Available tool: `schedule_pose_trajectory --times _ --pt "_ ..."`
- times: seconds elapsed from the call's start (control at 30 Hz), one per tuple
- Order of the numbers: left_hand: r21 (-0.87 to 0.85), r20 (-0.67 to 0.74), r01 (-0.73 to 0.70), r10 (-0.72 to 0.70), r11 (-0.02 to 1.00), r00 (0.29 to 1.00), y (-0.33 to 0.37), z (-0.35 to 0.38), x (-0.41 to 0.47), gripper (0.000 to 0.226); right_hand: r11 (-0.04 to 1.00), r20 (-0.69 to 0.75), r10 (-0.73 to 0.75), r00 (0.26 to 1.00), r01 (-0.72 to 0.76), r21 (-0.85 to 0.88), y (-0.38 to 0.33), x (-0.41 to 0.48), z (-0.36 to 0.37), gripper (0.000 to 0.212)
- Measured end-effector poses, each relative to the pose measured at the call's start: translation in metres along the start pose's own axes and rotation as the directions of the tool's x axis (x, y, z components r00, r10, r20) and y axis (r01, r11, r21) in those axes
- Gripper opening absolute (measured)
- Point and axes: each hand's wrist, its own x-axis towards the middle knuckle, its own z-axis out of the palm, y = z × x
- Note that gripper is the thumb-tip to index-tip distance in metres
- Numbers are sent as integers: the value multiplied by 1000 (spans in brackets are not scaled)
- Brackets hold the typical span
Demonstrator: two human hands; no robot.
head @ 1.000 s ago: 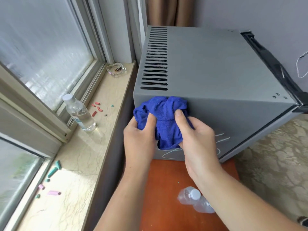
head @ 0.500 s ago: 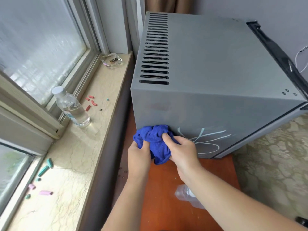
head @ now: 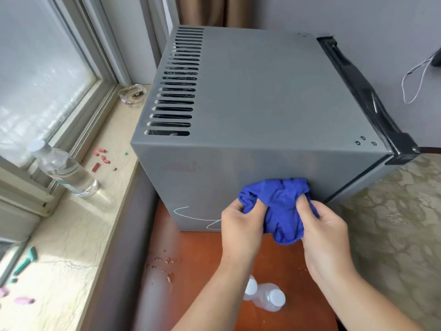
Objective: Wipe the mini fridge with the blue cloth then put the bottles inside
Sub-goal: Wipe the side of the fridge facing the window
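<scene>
The grey mini fridge (head: 257,96) stands on a reddish-brown table (head: 202,271), its black door edge at the right. A bunched blue cloth (head: 279,204) is pressed against the fridge's near side, low and to the right. My left hand (head: 241,230) and my right hand (head: 324,237) both grip the cloth. White chalk scribbles (head: 191,216) show on that side, left of the cloth. Two clear bottles with white caps (head: 265,297) lie on the table between my forearms. A third clear bottle (head: 64,170) stands on the windowsill.
A marble windowsill (head: 78,235) runs along the left under the window, strewn with coloured chalk bits (head: 100,161) and a glass ashtray (head: 133,94). Chalk crumbs (head: 164,261) lie on the table. Patterned flooring (head: 393,223) lies to the right; a white wire (head: 415,80) hangs by the wall.
Both hands have slid the cloth to the right along the fridge's near side. Chalk marks at the right are now covered or gone; those at the lower left are exposed.
</scene>
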Motion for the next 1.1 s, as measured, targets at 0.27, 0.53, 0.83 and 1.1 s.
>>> schedule_pose_trajectory --times 0.27,0.53,0.83,1.1 --pt "180 -90 277 -265 944 960 -54 24 16 51 965 -118 259 959 -262 -7 54 34 -40 34" --pt "228 -82 -42 62 973 995 -12 10 -42 28 955 146 274 951 -287 77 29 22 -15 37" --pt "462 97 -160 130 872 987 -43 56 -30 45 973 7 216 976 -216 85 22 45 -68 58" --pt "530 53 -35 9 848 999 -76 42 -17 43 867 79 498 863 -499 -11 46 45 -65 24"
